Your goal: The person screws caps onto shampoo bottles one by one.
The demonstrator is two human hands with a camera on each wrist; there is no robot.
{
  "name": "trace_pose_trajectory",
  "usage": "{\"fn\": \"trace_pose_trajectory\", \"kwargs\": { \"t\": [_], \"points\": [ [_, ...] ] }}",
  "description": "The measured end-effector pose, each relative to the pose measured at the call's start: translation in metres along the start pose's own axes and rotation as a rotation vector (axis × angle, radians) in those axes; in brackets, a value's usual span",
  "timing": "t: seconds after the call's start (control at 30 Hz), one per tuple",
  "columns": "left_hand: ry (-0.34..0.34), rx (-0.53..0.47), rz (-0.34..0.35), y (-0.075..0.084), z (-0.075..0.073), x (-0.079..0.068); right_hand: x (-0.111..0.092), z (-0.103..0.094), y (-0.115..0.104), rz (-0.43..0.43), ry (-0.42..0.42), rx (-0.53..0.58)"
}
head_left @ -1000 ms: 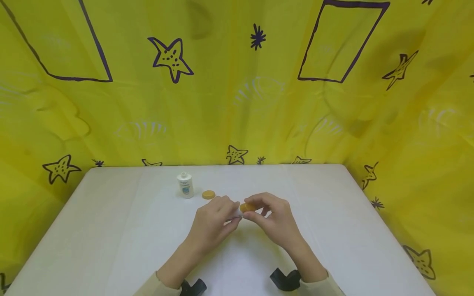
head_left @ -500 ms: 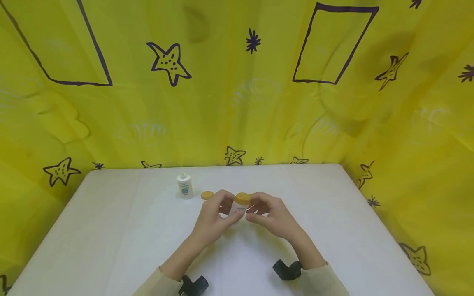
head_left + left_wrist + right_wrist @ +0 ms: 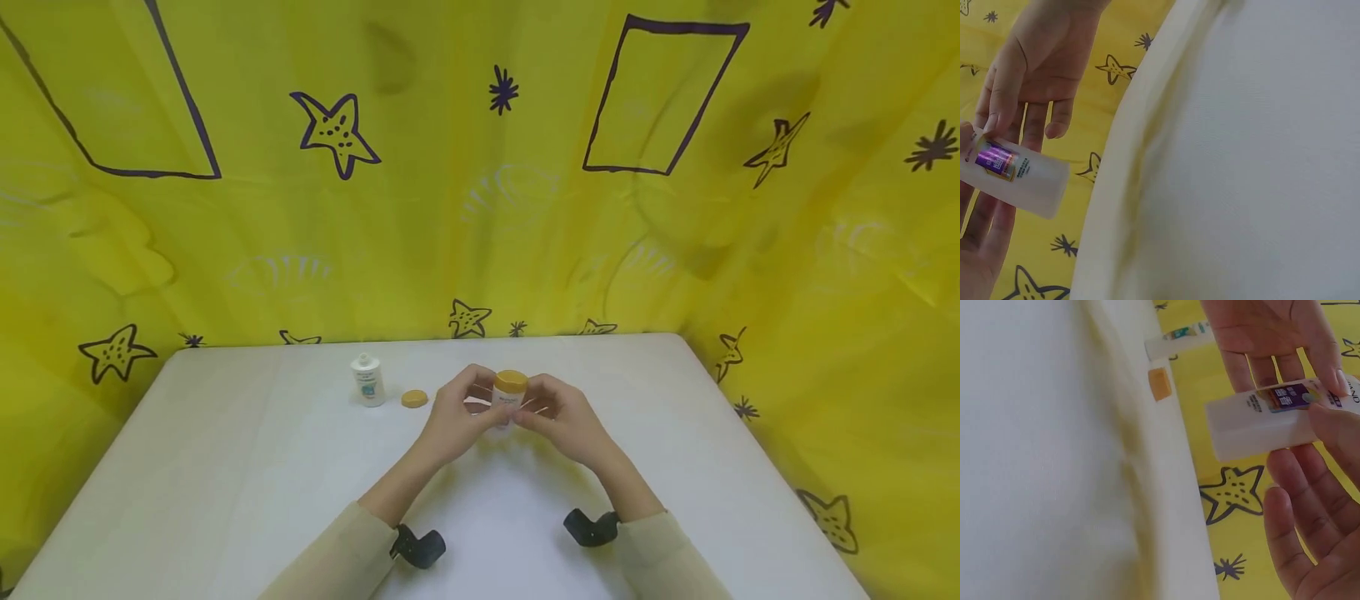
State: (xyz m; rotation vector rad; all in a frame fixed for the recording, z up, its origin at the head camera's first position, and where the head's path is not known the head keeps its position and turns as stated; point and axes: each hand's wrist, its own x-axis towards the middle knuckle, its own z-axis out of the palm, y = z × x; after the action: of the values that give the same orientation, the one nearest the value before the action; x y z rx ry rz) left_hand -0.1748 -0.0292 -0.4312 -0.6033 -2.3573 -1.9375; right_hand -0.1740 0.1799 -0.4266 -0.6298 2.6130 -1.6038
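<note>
A small white bottle with a yellow cap (image 3: 511,383) is held up over the table, between both hands. My left hand (image 3: 461,417) holds it from the left, its thumb across the front. From the other side my right hand (image 3: 567,418) grips it, thumb on the front and fingers curled behind. In the left wrist view the bottle (image 3: 1019,178) shows a purple label, and its base points right. The right wrist view has the same bottle (image 3: 1266,419) with both thumbs near the label.
A second white bottle (image 3: 367,383) stands uncapped at the back left of the white table (image 3: 225,483). Beside it lies a loose yellow cap (image 3: 414,398). A yellow curtain (image 3: 420,225) with drawn stars hangs behind the table. Dark wrist mounts (image 3: 420,547) sit near the sleeves.
The bottle has gone from lying tilted between the hands to upright with its yellow cap on top. Both hands have risen slightly and moved a little to the right with it.
</note>
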Motion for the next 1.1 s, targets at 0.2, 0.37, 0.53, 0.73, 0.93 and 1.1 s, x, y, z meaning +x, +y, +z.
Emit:
{"fn": "trace_pose_trajectory", "kwargs": {
  "t": [0.2,0.37,0.53,0.73,0.93,1.1],
  "points": [
    [-0.051,-0.089,-0.032,-0.010,0.007,0.017,0.001,-0.011,0.000,0.009,0.025,-0.044],
    [-0.074,-0.058,-0.033,-0.013,0.012,0.026,0.001,-0.020,-0.014,0.030,0.022,-0.057],
    [-0.073,-0.035,-0.022,-0.014,0.016,0.038,0.009,-0.024,-0.002,0.026,0.032,-0.066],
    [-0.071,-0.003,-0.027,-0.016,0.019,0.050,0.022,-0.030,0.026,0.025,0.031,-0.047],
    [-0.093,0.012,-0.046,-0.020,0.024,0.059,0.025,-0.038,0.036,0.017,0.012,0.032],
    [-0.102,0.005,-0.046,-0.021,0.030,0.064,0.026,-0.044,0.041,0.001,0.000,0.059]
  ]
}}
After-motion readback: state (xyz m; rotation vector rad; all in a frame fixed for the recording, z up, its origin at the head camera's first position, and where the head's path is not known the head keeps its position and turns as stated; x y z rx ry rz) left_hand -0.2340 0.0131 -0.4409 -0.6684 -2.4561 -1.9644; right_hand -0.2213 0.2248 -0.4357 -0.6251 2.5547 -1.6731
